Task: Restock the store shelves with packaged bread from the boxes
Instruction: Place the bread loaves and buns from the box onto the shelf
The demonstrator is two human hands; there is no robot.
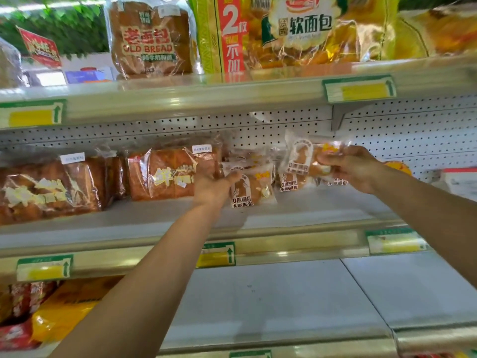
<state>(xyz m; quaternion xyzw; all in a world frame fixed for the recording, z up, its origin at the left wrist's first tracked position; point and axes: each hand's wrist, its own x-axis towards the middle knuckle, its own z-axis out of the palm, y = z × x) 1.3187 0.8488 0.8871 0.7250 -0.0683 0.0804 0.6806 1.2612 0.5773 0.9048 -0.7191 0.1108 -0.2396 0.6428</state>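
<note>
Two bread packets (247,188) (304,157) in both hands (214,186) (353,167)

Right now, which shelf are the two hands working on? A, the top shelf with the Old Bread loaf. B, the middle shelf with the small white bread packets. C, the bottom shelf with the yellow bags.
B: the left hand and the right hand each hold a small white bread packet at the middle shelf, below the Old Bread loaf.
</note>
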